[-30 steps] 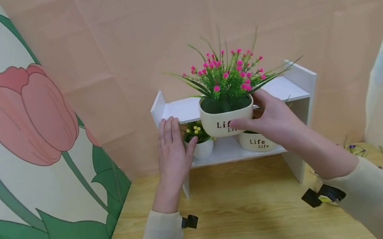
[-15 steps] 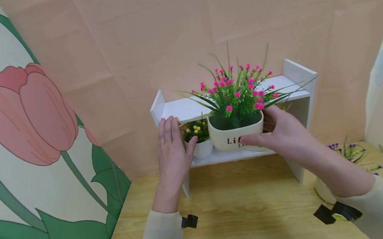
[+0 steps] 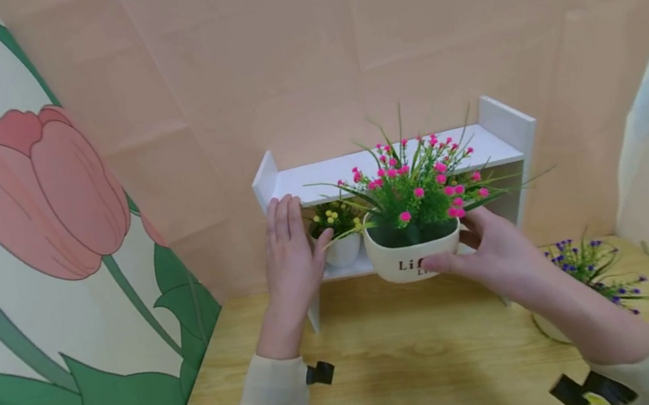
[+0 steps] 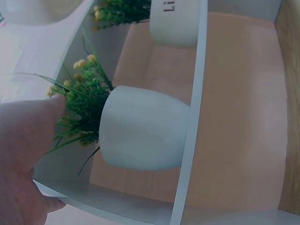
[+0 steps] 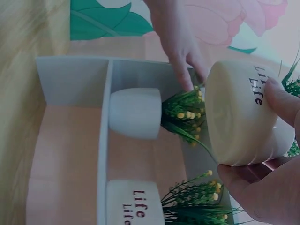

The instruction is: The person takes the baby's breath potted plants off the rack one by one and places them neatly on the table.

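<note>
My right hand grips the right side of a cream oval flowerpot printed "Life", with pink artificial flowers and long grass in it; the thumb lies on its front. The pot is held in the air before a white two-level shelf. My left hand rests on the shelf's upper left corner, fingers straight. A small white pot with yellow flowers stands on the lower board, near my left thumb. Beside it, a second "Life" pot with yellow flowers shows in both wrist views; the held pot hides it in the head view.
A pot of purple flowers stands on the wooden table at the right, partly behind my right forearm. A peach cloth hangs behind the shelf, and a tulip-patterned panel rises at the left.
My right hand has lowered the pink-flowered pot and shifted it slightly right, from before the upper board to before the lower one. My left hand has stayed on the shelf corner.
</note>
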`<state>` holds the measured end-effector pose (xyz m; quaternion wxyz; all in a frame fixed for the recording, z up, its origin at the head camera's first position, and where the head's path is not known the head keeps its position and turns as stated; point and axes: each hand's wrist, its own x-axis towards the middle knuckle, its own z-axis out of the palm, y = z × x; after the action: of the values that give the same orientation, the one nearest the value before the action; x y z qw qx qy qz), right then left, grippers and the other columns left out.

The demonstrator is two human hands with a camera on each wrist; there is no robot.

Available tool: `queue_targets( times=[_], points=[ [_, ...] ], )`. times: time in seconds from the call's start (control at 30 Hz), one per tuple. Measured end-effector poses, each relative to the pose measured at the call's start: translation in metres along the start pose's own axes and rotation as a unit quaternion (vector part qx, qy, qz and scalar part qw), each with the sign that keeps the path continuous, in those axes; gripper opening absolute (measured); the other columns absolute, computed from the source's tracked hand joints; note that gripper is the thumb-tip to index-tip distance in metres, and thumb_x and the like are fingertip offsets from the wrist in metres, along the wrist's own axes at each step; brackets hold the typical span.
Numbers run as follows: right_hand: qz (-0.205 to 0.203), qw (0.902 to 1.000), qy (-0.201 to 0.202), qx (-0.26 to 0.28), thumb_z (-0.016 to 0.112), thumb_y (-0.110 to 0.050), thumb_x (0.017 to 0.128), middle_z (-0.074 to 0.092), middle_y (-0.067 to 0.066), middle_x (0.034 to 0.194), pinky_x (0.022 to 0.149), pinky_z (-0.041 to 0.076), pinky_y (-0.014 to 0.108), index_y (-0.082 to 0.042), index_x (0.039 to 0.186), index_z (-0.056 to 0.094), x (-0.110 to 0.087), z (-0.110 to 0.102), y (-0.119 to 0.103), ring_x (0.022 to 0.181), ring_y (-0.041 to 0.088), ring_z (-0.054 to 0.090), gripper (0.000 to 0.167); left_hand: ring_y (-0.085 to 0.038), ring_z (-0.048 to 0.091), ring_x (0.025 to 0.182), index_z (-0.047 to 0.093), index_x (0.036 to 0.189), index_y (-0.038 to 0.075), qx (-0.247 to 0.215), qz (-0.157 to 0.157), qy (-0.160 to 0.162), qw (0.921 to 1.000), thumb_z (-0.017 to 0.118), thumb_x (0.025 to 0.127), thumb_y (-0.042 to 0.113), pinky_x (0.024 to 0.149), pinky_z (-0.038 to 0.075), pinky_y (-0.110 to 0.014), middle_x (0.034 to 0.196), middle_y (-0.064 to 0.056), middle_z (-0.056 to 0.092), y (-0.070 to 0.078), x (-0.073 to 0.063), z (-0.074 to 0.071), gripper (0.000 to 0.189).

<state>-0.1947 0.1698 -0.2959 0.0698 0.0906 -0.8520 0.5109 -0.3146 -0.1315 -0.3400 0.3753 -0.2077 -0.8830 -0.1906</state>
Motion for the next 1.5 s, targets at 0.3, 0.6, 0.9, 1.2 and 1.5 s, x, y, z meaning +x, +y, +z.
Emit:
queue_targets(
  times=[0.3, 0.6, 0.9, 1.2, 1.5],
  points=[
    [0.001, 0.9998, -0.018, -0.009, 0.094, -0.041, 0.091, 0.068, 0.018, 0.145, 0.098, 0.058, 0.03, -0.002, 0.16, 0.048, -0.014, 0.004, 0.025, 0.13, 0.035, 0.069, 0.091, -0.038, 0.017, 0.166, 0.034, 0.165, -0.003, -0.005, 0.004, 0.008, 0.9999, 0.07, 0.11, 0.04, 0.136, 0.017, -0.048, 0.17, -0.021, 0.035, 0.0, 0.003, 0.0, 0.078],
    [-0.004, 0.9996, -0.012, -0.024, 0.095, -0.035, 0.09, 0.069, 0.019, 0.142, 0.091, 0.059, 0.022, 0.0, 0.156, 0.052, -0.027, 0.008, 0.053, 0.127, 0.035, 0.071, 0.086, -0.038, 0.016, 0.167, 0.033, 0.166, -0.003, -0.006, 0.0, 0.003, 1.0, 0.068, 0.111, 0.041, 0.136, 0.017, -0.049, 0.171, -0.022, 0.034, 0.001, 0.004, 0.0, 0.078],
    [0.008, 0.999, -0.012, -0.042, 0.095, -0.033, 0.09, 0.055, 0.029, 0.158, 0.11, 0.056, 0.046, -0.001, 0.163, 0.045, -0.039, 0.011, 0.083, 0.144, 0.053, 0.054, 0.094, -0.037, 0.016, 0.167, 0.033, 0.166, -0.002, 0.002, -0.002, 0.001, 1.0, 0.068, 0.111, 0.041, 0.136, 0.017, -0.049, 0.171, -0.021, 0.034, 0.001, 0.004, 0.003, 0.078],
    [0.029, 0.9986, -0.021, -0.038, 0.095, -0.033, 0.09, 0.048, 0.036, 0.161, 0.108, 0.056, 0.057, 0.003, 0.164, 0.041, -0.043, 0.011, 0.114, 0.145, 0.059, 0.049, 0.098, -0.037, 0.015, 0.167, 0.032, 0.166, -0.001, 0.004, -0.004, 0.001, 1.0, 0.069, 0.111, 0.04, 0.136, 0.019, -0.051, 0.171, -0.02, 0.032, 0.0, 0.005, 0.005, 0.078],
    [0.02, 0.9993, -0.024, -0.021, 0.095, -0.026, 0.091, 0.042, 0.037, 0.164, 0.106, 0.057, 0.056, 0.003, 0.165, 0.038, -0.042, 0.01, 0.141, 0.144, 0.063, 0.047, 0.098, -0.035, 0.011, 0.168, 0.03, 0.168, 0.0, 0.005, -0.018, -0.016, 0.9997, 0.066, 0.112, 0.042, 0.136, 0.017, -0.049, 0.174, -0.018, 0.03, 0.0, 0.005, 0.006, 0.079]
  ],
)
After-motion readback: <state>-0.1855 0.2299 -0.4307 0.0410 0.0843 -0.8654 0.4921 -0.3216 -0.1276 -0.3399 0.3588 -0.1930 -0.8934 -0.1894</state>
